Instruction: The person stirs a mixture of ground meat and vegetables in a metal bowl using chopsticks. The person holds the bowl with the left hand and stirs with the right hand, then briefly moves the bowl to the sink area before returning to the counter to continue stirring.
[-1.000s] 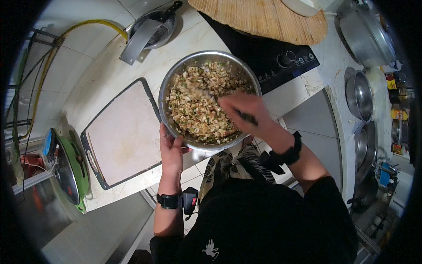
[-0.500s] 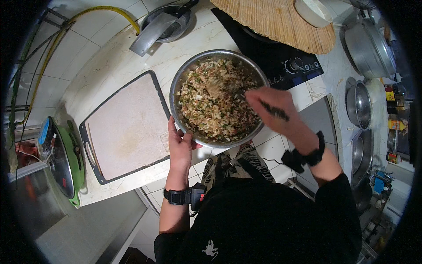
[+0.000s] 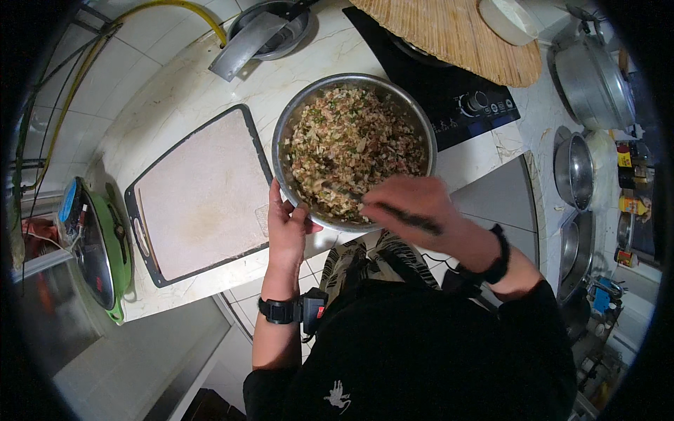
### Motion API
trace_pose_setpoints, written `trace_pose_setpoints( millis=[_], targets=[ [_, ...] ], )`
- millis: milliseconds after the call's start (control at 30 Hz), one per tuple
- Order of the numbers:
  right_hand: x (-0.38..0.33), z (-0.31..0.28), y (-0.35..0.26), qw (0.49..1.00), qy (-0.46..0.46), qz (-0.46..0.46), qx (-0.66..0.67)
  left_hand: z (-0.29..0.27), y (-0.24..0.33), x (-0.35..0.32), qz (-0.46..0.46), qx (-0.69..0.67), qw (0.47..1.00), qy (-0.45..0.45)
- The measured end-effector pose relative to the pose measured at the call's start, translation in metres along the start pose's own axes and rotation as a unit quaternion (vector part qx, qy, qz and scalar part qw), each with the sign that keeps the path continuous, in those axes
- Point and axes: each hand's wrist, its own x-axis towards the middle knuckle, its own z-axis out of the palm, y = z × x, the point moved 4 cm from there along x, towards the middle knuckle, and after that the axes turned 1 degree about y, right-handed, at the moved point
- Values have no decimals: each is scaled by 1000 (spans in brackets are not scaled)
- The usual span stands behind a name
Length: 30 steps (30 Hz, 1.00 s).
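A wide steel mixing bowl stands at the counter's front edge, filled with a chopped mixture of pale, pinkish and green bits. My left hand grips the bowl's near left rim, thumb on the near side. Above the near right part of the bowl, my right hand is closed around a dark-handled utensil. The utensil slants down to the left into the mixture, which hides its head, so I cannot tell its exact kind.
Left of the bowl lies a pale cutting board with a dark rim. Behind, a cleaver rests across a metal pan. A black cooktop carries a round woven mat. A green lidded pan stands far left.
My right hand has swept toward me and left with the utensil, from the bowl's right side to its near part. My left hand keeps its grip on the rim.
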Motion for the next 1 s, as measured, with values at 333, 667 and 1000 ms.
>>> trace_pose_setpoints(
  millis=[333, 667, 1000],
  targets=[
    [-2, 0, 3, 996, 18, 72, 45, -2, 3, -1, -22, -1, 1000, -12],
    [-8, -25, -3, 996, -26, 87, -3, -4, 4, -2, -27, 8, 1000, -13],
    [5, -39, 10, 996, 2, 53, -74, -6, 3, 0, -30, 29, 999, -23]
  ],
)
